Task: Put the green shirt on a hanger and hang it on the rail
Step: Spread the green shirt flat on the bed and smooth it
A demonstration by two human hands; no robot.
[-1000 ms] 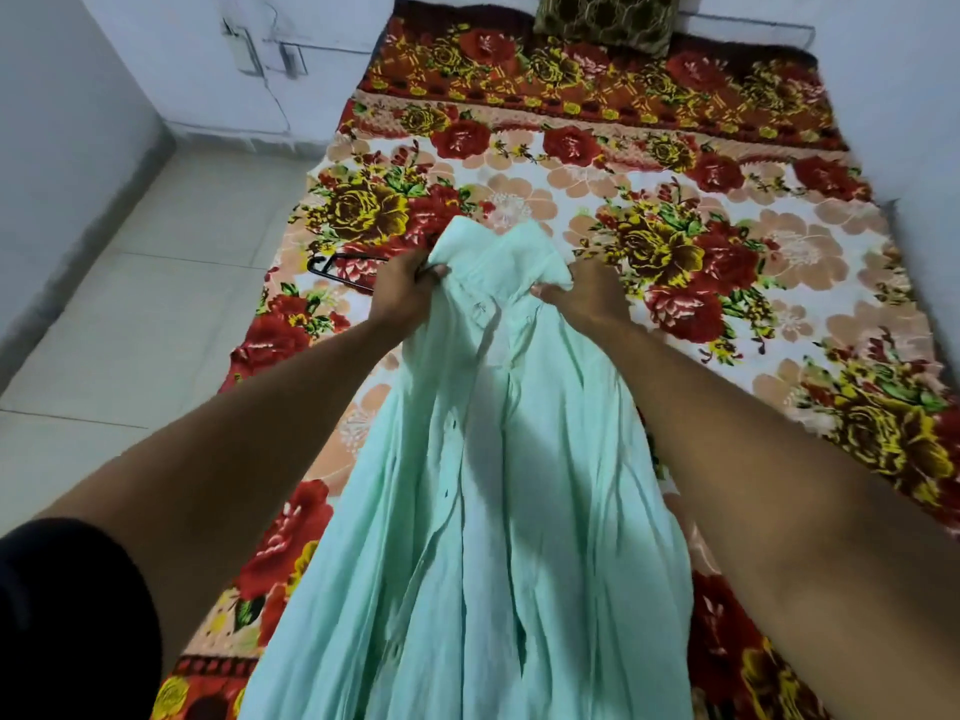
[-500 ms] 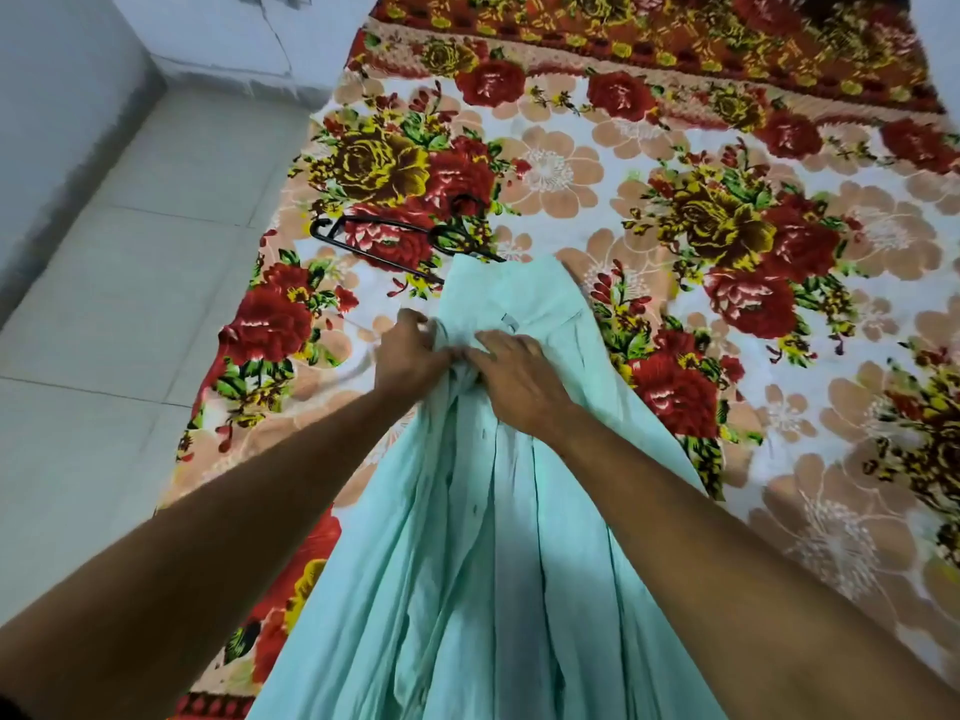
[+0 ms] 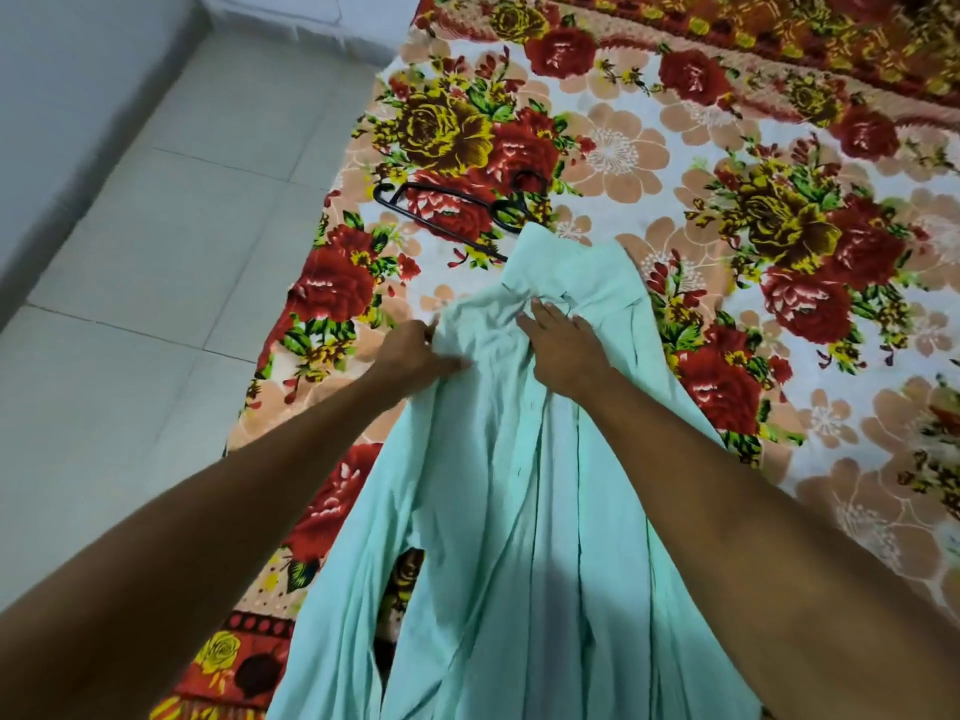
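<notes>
Head cam, looking down: your shirt (image 3: pixel 524 511) runs from the bottom edge up thru centre frame, pale green, lying on the floral bedspread (image 3: pixel 779 304), collar end pointing up-frame. Fabric's creased in long folds; a gap near lower left of the shirt shows bedspread thru it.

Your left hand (image 3: pixel 410 356), just left of centre, is pinching the shirt's left edge near the collar w/ thumb and fingers closed on cloth. Your right hand (image 3: pixel 563 350), just right of centre, lies palm-down on the shirt, fingers stretched out flat toward the collar, pressing and not gripping. Hands are close together, side by side, a strip of green between them. Both forearms come in from the bottom corners.

Hanger (image 3: pixel 441 210), thin and black, lies flat on the bedspread above and left of the collar, upper-centre of frame. Its right end meets the shirt's top edge; can't tell if it goes under the cloth. Neither hand touches it.

Left third of frame is pale tiled floor (image 3: pixel 156 252), w/ a grey wall (image 3: pixel 62 96) at upper left.
</notes>
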